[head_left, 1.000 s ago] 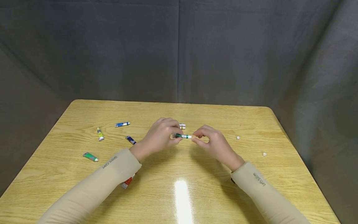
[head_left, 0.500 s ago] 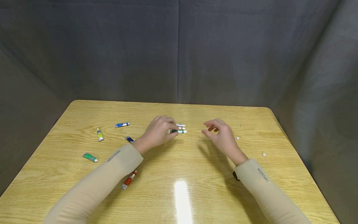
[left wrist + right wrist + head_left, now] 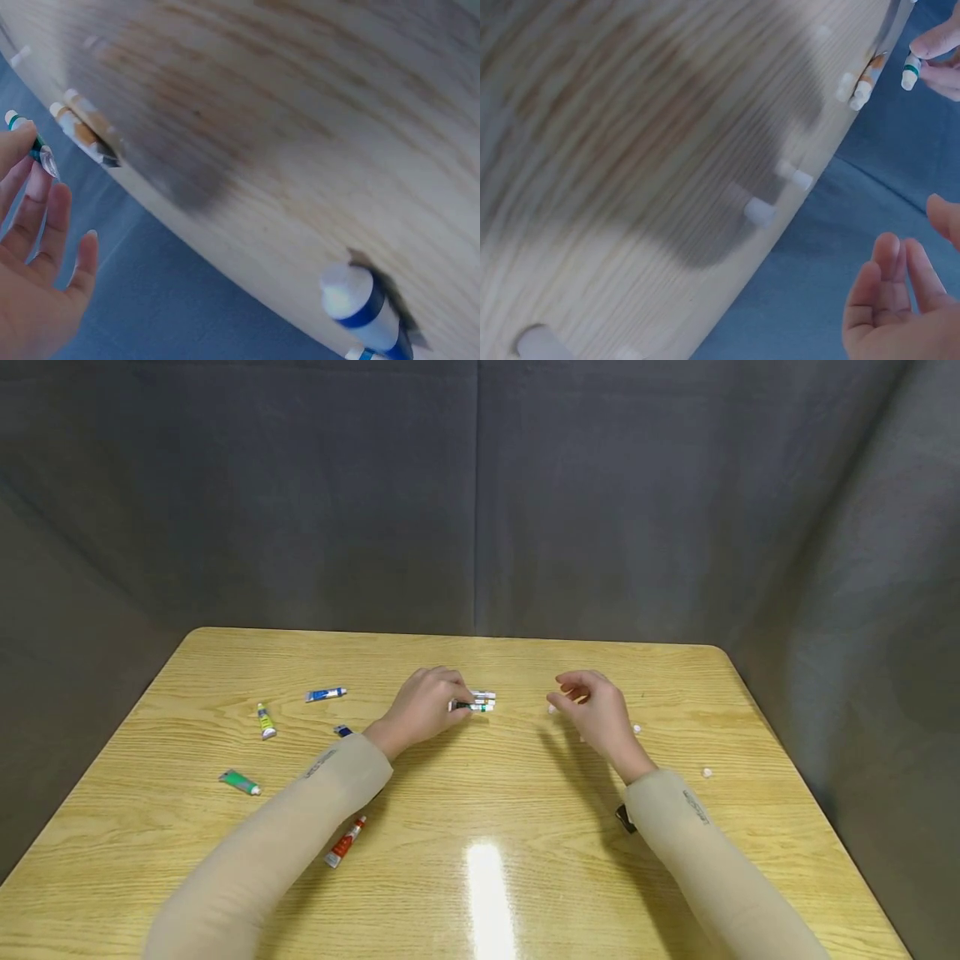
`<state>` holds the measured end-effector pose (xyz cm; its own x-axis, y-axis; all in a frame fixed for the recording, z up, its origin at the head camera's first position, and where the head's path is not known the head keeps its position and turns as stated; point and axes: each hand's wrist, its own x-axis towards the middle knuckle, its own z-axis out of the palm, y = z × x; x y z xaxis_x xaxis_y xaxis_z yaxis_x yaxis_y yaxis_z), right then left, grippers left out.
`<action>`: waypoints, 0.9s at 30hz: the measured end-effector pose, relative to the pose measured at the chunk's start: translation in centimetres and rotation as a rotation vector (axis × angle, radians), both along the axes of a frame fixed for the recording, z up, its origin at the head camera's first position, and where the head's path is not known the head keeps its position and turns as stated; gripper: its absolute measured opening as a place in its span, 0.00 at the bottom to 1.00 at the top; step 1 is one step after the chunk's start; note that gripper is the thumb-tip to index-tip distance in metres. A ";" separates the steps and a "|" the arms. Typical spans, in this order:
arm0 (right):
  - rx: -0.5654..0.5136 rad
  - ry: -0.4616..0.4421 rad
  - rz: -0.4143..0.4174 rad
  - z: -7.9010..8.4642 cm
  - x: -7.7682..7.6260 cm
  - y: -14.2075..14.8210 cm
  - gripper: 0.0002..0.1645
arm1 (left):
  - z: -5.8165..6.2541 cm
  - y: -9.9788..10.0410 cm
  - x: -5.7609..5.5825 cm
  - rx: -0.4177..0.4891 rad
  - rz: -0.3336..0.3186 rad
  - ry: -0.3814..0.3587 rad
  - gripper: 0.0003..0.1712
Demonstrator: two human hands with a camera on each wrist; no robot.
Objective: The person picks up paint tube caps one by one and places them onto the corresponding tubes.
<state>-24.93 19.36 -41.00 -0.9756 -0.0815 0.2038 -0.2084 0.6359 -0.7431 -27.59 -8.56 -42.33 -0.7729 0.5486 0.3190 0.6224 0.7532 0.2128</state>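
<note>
My left hand (image 3: pixel 429 708) pinches a small dark green paint tube (image 3: pixel 480 707) between thumb and fingers, its white end pointing right. The tube is beside two other tubes with white ends, one of them orange-banded (image 3: pixel 79 131); in the left wrist view it shows above the table surface. My right hand (image 3: pixel 596 714) is held over the table to the right, fingers loosely bent and thumb apart, with nothing between them in the right wrist view. Small white caps (image 3: pixel 759 211) lie on the table near it; one cap (image 3: pixel 552 710) shows just below the thumb tip.
On the left lie a blue tube (image 3: pixel 326 694), a yellow tube (image 3: pixel 266 722), a light green tube (image 3: pixel 240 782) and a red tube (image 3: pixel 346 842). A dark blue tube (image 3: pixel 342 731) is partly behind the left forearm. Another white cap (image 3: pixel 707 772) lies toward the right edge.
My right hand has come off the dark green tube's white end and moved right, its fingers loosening. My left hand has moved the tube back and slightly left, beside the two other tubes.
</note>
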 end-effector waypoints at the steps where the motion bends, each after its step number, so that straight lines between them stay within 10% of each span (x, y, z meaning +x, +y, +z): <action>1: 0.009 -0.013 0.000 0.0 -0.1 0.0 0.20 | -0.1 0.1 -0.1 -0.005 0.006 -0.010 0.08; 27: 0.196 -0.303 0.016 -2.0 -2.6 0.3 0.21 | -1.5 1.1 -1.3 -0.064 0.038 -0.066 0.09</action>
<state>-27.51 19.69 -42.99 -0.9877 -0.1061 -0.1151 -0.0086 0.7708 -0.6370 -28.90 -7.46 -43.81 -0.8115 0.5365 0.2318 0.5797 0.7891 0.2031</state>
